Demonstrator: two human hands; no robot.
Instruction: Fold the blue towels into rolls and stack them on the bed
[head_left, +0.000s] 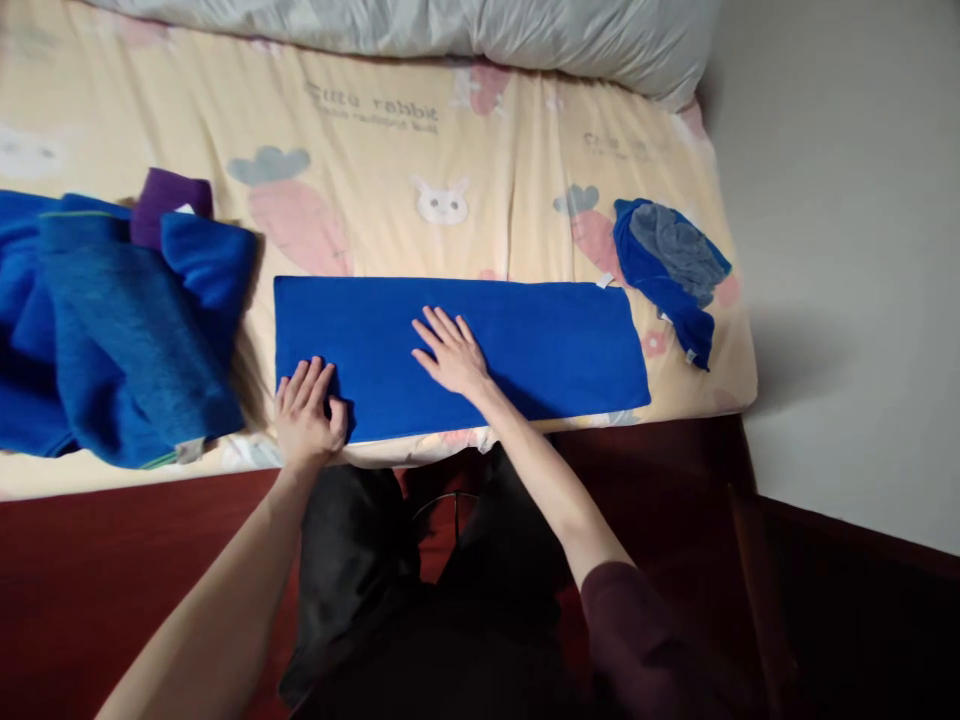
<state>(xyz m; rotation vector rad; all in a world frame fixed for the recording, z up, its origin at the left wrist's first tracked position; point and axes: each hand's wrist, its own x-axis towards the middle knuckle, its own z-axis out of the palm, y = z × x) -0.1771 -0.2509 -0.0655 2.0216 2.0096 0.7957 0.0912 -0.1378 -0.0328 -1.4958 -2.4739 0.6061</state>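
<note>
A blue cloth [375, 340], a long flat rectangle, lies near the front edge of the bed, with a small white tag at its upper right edge. My left hand [307, 410] rests on its lower left corner, fingers spread, holding nothing. Near the cloth's middle, my right hand [452, 352] lies flat with its fingers apart, also holding nothing. To the left is a heap of blue cloths [127, 320] with a purple cloth [169, 200] on its far side. A crumpled blue and grey cloth [671, 260] sits beyond the right end of the flat one.
The bed is covered by a cream sheet [390, 150] with carrot and rabbit prints. A pale quilt [375, 25] lies along its far side. A grey wall [847, 250] stands at the right, and the dark red floor [135, 570] shows below.
</note>
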